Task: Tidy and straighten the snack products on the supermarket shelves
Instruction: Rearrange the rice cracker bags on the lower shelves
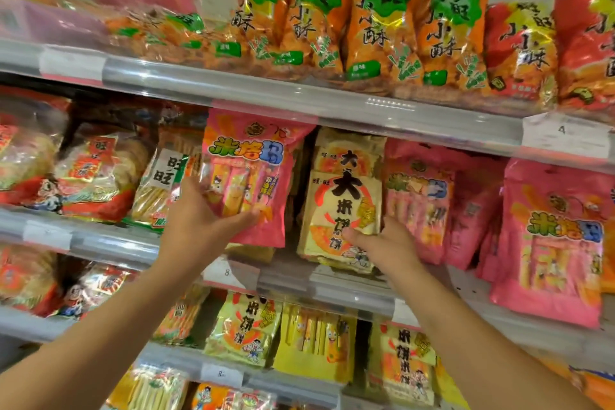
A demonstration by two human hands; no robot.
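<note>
My left hand (199,220) grips a pink snack bag (248,176) by its lower left corner, thumb across the front, holding it upright in front of the middle shelf. Its top reaches the rail of the shelf above. My right hand (382,243) holds the lower right edge of a pale yellow rice-cracker bag (339,210), thumb pressed on its front. A second yellow bag (346,150) stands behind it. More pink bags (419,200) of the same kind stand to the right on the middle shelf.
Orange and red snack bags (382,27) line the top shelf. Red rice-cracker bags (90,176) fill the left of the middle shelf. Yellow bags (246,329) sit on the shelf below. A grey shelf rail (299,103) with price tags runs above the pink bag.
</note>
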